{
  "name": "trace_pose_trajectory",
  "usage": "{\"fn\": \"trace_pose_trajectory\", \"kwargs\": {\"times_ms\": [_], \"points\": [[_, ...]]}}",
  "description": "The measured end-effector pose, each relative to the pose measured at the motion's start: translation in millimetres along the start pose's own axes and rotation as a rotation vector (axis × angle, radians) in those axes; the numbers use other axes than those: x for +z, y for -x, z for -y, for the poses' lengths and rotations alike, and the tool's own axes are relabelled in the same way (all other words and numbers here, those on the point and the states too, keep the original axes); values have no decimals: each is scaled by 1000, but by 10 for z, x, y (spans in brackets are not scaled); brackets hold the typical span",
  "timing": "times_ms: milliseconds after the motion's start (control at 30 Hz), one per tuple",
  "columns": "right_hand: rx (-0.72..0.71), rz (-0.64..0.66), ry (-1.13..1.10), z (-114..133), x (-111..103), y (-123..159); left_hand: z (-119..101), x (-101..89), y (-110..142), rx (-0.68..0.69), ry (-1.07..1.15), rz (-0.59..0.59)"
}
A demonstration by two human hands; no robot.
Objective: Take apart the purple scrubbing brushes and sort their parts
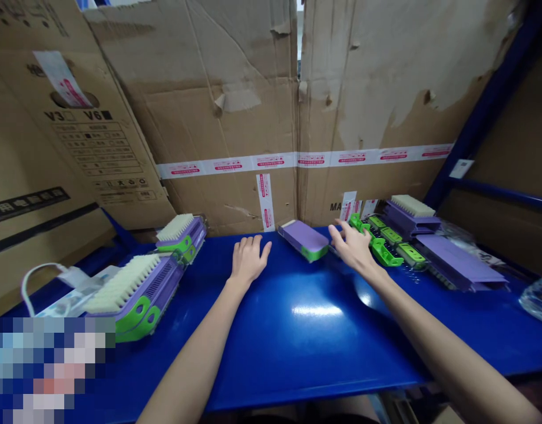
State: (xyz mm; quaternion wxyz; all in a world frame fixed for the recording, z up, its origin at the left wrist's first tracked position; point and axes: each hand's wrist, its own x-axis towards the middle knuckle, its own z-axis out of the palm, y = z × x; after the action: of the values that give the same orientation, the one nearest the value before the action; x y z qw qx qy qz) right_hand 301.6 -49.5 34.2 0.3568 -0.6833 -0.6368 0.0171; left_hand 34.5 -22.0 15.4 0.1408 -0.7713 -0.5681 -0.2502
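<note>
My left hand (pixel 248 259) lies palm down on the blue tabletop, thumb apart, holding nothing. My right hand (pixel 353 244) reaches forward with its fingers spread, between a purple and green brush-like block (pixel 304 238) and a row of loose green plastic parts (pixel 381 247). No object shows in its grasp, though whether a finger touches the nearest green part I cannot tell. The block lies tilted toward me, green end nearest, its pale bristled or foam side mostly hidden underneath. Several small green rectangular pieces (pixel 391 235) lie beside the parts.
Purple and green blocks with pale ridged tops (pixel 125 282) are stacked at left. Purple housings (pixel 459 259) lie at right, near clear plastic wrap (pixel 538 297). A white cable (pixel 26 288) loops at far left. Cardboard sheets (pixel 227 118) wall the back; a blue post (pixel 487 88) rises right.
</note>
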Motion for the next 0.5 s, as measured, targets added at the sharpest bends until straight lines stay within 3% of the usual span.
{"fn": "trace_pose_trajectory", "kwargs": {"times_ms": [133, 300, 400, 500], "points": [[-56, -113, 78, 43, 24, 71, -183, -139, 16, 79, 22, -135], [-295, 115, -7, -6, 175, 125, -307, -33, 61, 244, 67, -28], [-422, 252, -50, 62, 264, 108, -241, 35, 60, 324, 59, 22], [-447, 353, -20, 212, 277, 98, -143, -4, 32, 369, 53, 12]]}}
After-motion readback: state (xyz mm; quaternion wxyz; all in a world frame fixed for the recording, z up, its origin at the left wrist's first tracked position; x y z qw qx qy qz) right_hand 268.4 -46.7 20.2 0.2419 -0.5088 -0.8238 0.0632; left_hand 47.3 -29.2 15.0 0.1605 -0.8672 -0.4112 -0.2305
